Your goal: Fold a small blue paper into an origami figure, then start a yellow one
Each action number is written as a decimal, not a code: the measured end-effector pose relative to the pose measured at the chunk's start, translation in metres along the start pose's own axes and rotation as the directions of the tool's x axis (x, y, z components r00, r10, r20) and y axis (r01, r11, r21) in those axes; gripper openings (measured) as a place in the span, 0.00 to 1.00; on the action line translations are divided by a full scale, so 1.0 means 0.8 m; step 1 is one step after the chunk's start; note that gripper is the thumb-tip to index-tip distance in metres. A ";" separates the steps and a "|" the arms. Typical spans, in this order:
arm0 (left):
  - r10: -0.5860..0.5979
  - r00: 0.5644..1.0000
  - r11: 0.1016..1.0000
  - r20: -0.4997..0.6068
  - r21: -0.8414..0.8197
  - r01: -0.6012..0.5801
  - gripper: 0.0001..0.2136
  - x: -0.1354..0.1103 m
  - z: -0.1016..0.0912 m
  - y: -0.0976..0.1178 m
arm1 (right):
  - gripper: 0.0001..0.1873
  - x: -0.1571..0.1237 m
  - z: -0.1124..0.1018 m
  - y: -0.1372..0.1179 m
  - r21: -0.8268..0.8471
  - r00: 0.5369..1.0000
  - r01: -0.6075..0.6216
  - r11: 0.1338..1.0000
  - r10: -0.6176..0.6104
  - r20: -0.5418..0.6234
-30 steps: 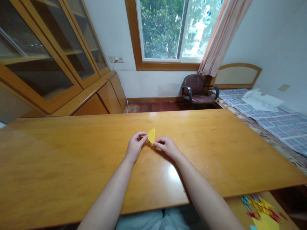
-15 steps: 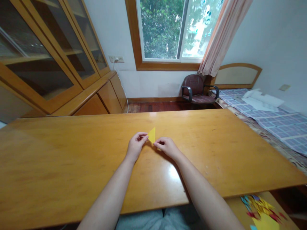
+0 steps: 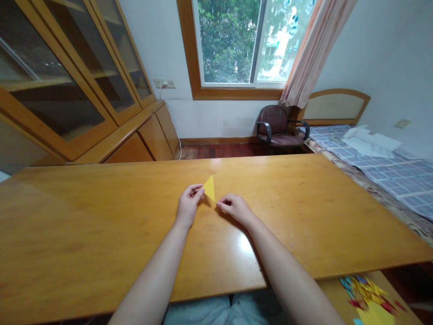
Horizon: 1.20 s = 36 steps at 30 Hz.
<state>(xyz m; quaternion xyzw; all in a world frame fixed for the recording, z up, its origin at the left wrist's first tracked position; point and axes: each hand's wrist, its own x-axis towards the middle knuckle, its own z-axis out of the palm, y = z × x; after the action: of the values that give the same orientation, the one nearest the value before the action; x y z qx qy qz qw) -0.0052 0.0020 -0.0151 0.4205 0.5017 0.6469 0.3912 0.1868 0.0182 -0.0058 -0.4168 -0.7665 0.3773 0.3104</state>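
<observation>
A small triangle of folded yellow paper (image 3: 210,188) is held a little above the wooden table. My left hand (image 3: 190,203) pinches its left corner between thumb and fingers. The triangle's long edge faces right, with one point up and one down. Close to the lower point is my right hand (image 3: 236,207), its thumb and fingertips pressed together. A small gap shows between those fingertips and the paper, and nothing is visible in them.
The wide wooden table (image 3: 101,234) spans the view. At lower right, an opened drawer (image 3: 329,293) holds yellow paper (image 3: 375,313) and several coloured pieces. Beyond the table stand a maroon chair (image 3: 273,122), a bed (image 3: 402,176) and a glass-door cabinet (image 3: 111,115).
My left hand has shifted slightly left and away from me with the yellow paper, turning it a little. My right hand has let go of the lower corner and stayed in place.
</observation>
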 end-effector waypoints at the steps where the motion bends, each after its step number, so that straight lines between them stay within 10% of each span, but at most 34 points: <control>1: -0.001 1.000 1.000 0.004 -0.003 0.001 0.18 0.000 0.000 0.000 | 0.07 0.000 0.000 -0.001 0.016 1.000 -0.007 1.000 0.007 -0.002; 36: 0.037 0.967 0.947 0.253 0.299 -0.114 0.13 -0.013 0.007 0.010 | 0.14 0.003 0.000 0.012 0.351 0.987 -0.030 0.936 0.084 -0.139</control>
<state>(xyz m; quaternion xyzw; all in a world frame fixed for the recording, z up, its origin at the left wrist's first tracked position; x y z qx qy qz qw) 0.0030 -0.0069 -0.0083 0.5721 0.5289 0.5177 0.3535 0.1895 0.0241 -0.0131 -0.4054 -0.6494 0.4826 0.4255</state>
